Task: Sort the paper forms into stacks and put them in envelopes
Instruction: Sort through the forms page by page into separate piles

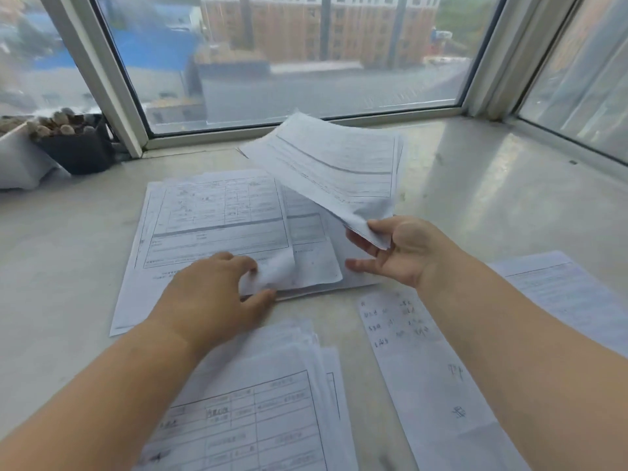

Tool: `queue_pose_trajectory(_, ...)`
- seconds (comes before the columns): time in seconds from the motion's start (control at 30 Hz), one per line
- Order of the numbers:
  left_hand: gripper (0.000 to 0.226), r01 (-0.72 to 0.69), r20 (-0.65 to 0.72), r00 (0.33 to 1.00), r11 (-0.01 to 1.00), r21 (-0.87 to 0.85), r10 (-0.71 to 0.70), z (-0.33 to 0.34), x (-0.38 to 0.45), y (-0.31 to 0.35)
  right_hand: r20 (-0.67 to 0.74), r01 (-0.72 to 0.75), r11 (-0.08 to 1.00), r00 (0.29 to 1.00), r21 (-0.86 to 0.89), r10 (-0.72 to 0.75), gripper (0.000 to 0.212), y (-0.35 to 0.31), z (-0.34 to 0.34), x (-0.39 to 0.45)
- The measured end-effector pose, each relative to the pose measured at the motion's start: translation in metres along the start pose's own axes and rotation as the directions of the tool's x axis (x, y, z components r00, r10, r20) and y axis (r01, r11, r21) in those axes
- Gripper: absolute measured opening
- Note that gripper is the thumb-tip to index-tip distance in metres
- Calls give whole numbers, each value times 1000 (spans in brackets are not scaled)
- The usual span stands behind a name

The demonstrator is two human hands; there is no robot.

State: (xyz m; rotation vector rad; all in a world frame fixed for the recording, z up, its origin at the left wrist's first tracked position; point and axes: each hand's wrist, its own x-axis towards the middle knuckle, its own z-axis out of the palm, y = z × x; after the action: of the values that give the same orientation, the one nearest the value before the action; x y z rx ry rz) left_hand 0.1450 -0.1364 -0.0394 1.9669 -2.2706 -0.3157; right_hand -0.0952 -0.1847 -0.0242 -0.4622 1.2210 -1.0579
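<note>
A stack of printed forms [210,219] lies on the pale sill in front of me. My left hand [217,294] pinches the lower right corner of its top sheet, which curls up under my fingers. My right hand [397,249] holds a thin bundle of forms [336,164] by its near corner, lifted and tilted above the stack's right side. A second pile of forms [272,402] sits near me, partly under my left forearm. A long narrow handwritten sheet [424,362] lies to its right, and another form [571,294] shows beyond my right forearm.
A black plant pot [74,144] with small succulents stands at the far left by the window frame [112,83], next to a white cloth [20,164]. Glass panes close the back and right sides. Bare sill [492,185] stretches to the right.
</note>
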Motion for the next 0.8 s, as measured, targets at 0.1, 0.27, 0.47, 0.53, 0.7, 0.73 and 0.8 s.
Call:
queue_pose_trajectory(0.1, 60, -2, -18, 1000, 998, 57, 3, 0, 1, 5, 64, -12, 999, 998, -50, 15, 26, 4, 13, 2)
queue_pose_trajectory(0.27, 64, 7, -25, 1000, 994, 108, -4, 3, 1, 9, 94, 14, 999, 996, -47, -9, 22, 7, 36, 7)
queue_pose_trajectory(0.47, 43, 24, -86, 996, 979, 201, -7, 6, 7, 13, 75, 130, 982, 987, 136, -141, 23, -6, 38, -2)
queue_pose_trajectory(0.53, 63, 54, -46, 998, 977, 206, -45, 5, 8, 19, 38, 140, 982, 989, 123, -145, 22, -11, 31, -5)
queue_pose_trajectory(0.7, 93, 112, 62, 989, 947, 302, -137, 9, 13, 42, -31, 85, 995, 996, 53, -83, 32, -3, 33, -9)
queue_pose_trajectory(0.73, 93, 115, 65, 988, 950, 289, -139, 9, 15, 41, -40, 82, 996, 996, 44, -80, 32, -2, 33, -10)
queue_pose_trajectory(0.8, 85, 105, 60, 991, 963, 249, -124, 8, 14, 37, -58, 81, 996, 995, 26, -80, 30, -3, 28, -9)
